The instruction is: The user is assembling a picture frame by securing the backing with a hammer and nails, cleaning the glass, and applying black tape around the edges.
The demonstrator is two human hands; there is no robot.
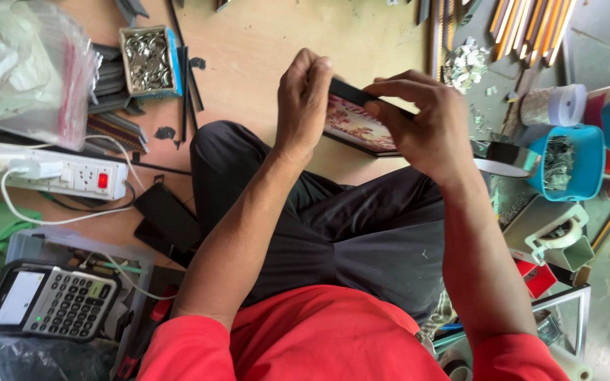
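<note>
- At far left we see a clear plastic bag [26, 67], a white power strip [51, 175] with a red switch below it, and a grey calculator [49, 302] resting on a plastic box.
- Just right of the bag stands a small box of metal pieces [148, 61]; a flat black pouch [167, 219] lies on the wooden floor [248, 42] near our knee.
- Our left hand [303, 106] is clenched around the left end of a small picture frame [356, 127], fingers curled over its black top edge.
- The frame, black-rimmed with a pink and orange print, is held tilted above our lap in dark trousers, between both hands and clear of the floor.
- Our right hand [425, 127] grasps the frame's right end, fingers [397, 90] laid along the top edge and the palm covering that corner.
- Further right we see a roll of tape [506, 159], a blue cup [570, 162] full of metal bits, and a tape dispenser [555, 236].
- A bundle of wooden strips [531, 25] lies at top right.
</note>
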